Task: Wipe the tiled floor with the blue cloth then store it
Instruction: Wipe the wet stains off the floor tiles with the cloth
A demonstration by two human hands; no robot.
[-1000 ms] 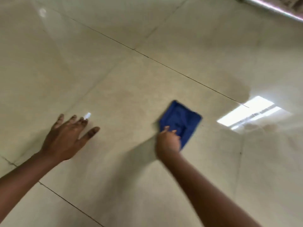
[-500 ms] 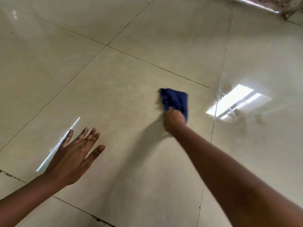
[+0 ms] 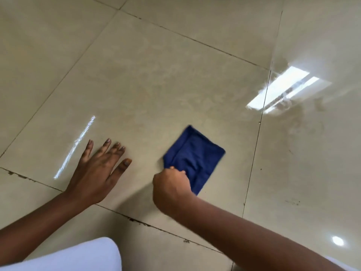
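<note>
Single head-worn wide-angle view, angled forward and steeply down, close over tiled floor (image 3: 156, 79). Both forearms enter from bottom edge; white-clad knee (image 3: 82, 255) at bottom left. No second view.

A person's two bare arms reach down over a glossy beige tiled floor (image 3: 175, 79) crossed by dark grout lines. The left hand (image 3: 97, 171) lies flat on a tile, fingers spread. Near it, the right hand (image 3: 172, 186) is closed around the near edge of a folded blue cloth (image 3: 195, 155) that lies on the same tile. A ceiling light reflection (image 3: 283, 90) shines at upper right. White fabric (image 3: 78, 257) shows at the bottom edge.
</note>
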